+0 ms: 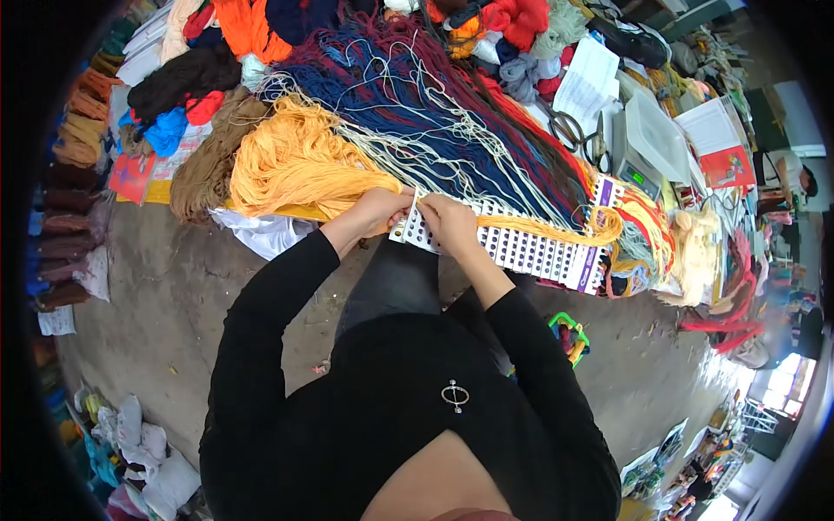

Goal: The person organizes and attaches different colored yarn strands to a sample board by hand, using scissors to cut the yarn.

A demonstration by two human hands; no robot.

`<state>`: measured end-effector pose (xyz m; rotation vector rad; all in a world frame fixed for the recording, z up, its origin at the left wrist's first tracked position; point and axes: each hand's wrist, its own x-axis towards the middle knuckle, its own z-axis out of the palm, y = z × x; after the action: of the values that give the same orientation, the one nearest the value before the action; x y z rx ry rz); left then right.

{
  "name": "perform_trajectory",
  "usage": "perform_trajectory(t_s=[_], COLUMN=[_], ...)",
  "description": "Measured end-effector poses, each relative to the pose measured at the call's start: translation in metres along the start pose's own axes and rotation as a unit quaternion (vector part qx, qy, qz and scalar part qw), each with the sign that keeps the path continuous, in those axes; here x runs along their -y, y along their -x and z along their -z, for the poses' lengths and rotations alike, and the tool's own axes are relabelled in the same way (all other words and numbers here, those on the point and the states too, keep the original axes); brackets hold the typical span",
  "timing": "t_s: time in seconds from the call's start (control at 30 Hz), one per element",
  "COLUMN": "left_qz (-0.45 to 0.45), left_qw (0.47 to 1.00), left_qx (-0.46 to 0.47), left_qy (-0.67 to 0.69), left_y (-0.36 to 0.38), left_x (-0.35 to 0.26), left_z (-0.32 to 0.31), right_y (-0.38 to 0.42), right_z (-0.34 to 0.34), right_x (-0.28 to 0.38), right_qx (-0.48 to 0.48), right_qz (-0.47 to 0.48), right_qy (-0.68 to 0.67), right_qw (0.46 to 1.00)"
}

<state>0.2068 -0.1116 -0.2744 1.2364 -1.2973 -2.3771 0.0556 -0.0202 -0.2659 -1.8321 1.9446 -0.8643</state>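
Observation:
A long white card with rows of punched holes lies across the front edge of the yarn pile, close to my lap. My left hand is closed at the card's left end, its fingertips pinching yellow yarn beside the big yellow hank. Just to its right, my right hand is closed over the card. From under that hand a bundle of yellow yarn runs along the card and curls into a loop near its purple-printed right end. My fingers hide the exact spot where yarn and card meet.
Behind the card spread tangled blue, maroon and white yarns. A brown hank hangs at the left edge. To the right are scissors, a scale with a clear tray and papers. A green basket stands on the floor.

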Motion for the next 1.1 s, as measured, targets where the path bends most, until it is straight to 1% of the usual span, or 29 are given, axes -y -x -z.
perform_trajectory(t_s=[0.07, 0.1, 0.13, 0.2, 0.23, 0.27, 0.3, 0.37, 0.43, 0.5, 0.63, 0.7, 0.73, 0.8, 0.83, 0.87, 0.93, 0.97, 1.0, 1.03, 1.07, 1.1], left_qz=[0.009, 0.032, 0.055, 0.064, 0.05, 0.035, 0.026, 0.028, 0.032, 0.028, 0.033, 0.027, 0.028, 0.041, 0.041, 0.037, 0.032, -0.097, -0.223, -0.252, -0.229, -0.205], left_qw=[1.0, 0.999, 0.997, 0.996, 0.996, 0.995, 0.996, 0.995, 0.992, 0.998, 0.997, 0.996, 0.996, 0.995, 0.995, 0.993, 0.991, 0.966, 0.913, 0.878, 0.889, 0.901], left_qx=[-0.003, -0.004, -0.003, -0.01, -0.025, -0.041, -0.037, -0.045, -0.052, -0.017, 0.003, 0.013, 0.013, 0.004, 0.004, -0.01, -0.026, -0.08, -0.129, -0.165, -0.159, -0.155], left_qy=[-0.006, -0.026, -0.048, -0.064, -0.072, -0.079, -0.071, -0.089, -0.108, -0.058, -0.063, -0.081, -0.081, -0.087, -0.088, -0.109, -0.127, -0.225, -0.317, -0.373, -0.362, -0.351], left_y=[0.001, 0.003, 0.006, 0.005, 0.0, -0.003, -0.002, -0.004, -0.003, -0.003, -0.011, -0.009, -0.01, -0.01, -0.008, -0.006, -0.007, -0.014, -0.017, -0.002, -0.005, -0.003], left_x=[-0.006, -0.013, -0.017, -0.014, -0.009, -0.006, -0.006, -0.004, -0.003, -0.005, 0.0, -0.004, -0.003, -0.003, -0.004, -0.004, 0.005, 0.02, 0.029, 0.016, 0.013, 0.001], left_z=[0.0, -0.001, -0.003, -0.005, -0.002, 0.0, -0.001, 0.0, 0.0, 0.0, 0.007, 0.007, 0.008, 0.008, 0.008, 0.007, 0.011, 0.021, 0.028, 0.028, 0.04, 0.045], right_y=[-0.004, -0.01, -0.015, -0.017, -0.018, -0.017, -0.013, -0.008, -0.005, -0.004, -0.006, -0.015, -0.019, -0.023, -0.021, -0.019, -0.016, -0.014, -0.012, -0.01, -0.008, -0.008], right_z=[0.003, 0.003, 0.004, 0.004, 0.005, 0.007, 0.007, 0.007, 0.004, 0.005, 0.003, 0.005, 0.006, 0.009, 0.006, 0.006, 0.016, 0.013, 0.009, 0.008, 0.007, 0.005], right_x=[0.0, -0.004, -0.01, -0.012, -0.011, -0.009, -0.006, -0.003, -0.003, -0.003, -0.006, -0.009, -0.009, -0.009, -0.01, -0.01, 0.008, 0.007, 0.005, 0.005, 0.006, 0.005], right_qx=[0.053, 0.077, 0.131, 0.116, 0.102, 0.117, 0.118, 0.069, 0.064, 0.047, 0.056, 0.123, 0.123, 0.176, 0.144, 0.144, 0.125, 0.126, 0.12, 0.113, 0.107, 0.085], right_qz=[-0.075, -0.11, -0.132, -0.119, -0.102, -0.188, -0.188, -0.161, -0.145, -0.103, -0.115, -0.18, -0.18, -0.209, -0.183, -0.182, -0.182, -0.181, -0.153, -0.128, -0.111, -0.092], right_qy=[-0.033, -0.057, -0.083, -0.079, -0.073, -0.124, -0.124, -0.097, -0.106, -0.099, -0.114, -0.144, -0.145, -0.14, -0.119, -0.119, -0.034, -0.034, -0.009, 0.016, 0.042, 0.037], right_qw=[0.995, 0.989, 0.979, 0.983, 0.987, 0.967, 0.967, 0.98, 0.982, 0.989, 0.985, 0.965, 0.965, 0.952, 0.965, 0.965, 0.975, 0.975, 0.981, 0.985, 0.987, 0.991])
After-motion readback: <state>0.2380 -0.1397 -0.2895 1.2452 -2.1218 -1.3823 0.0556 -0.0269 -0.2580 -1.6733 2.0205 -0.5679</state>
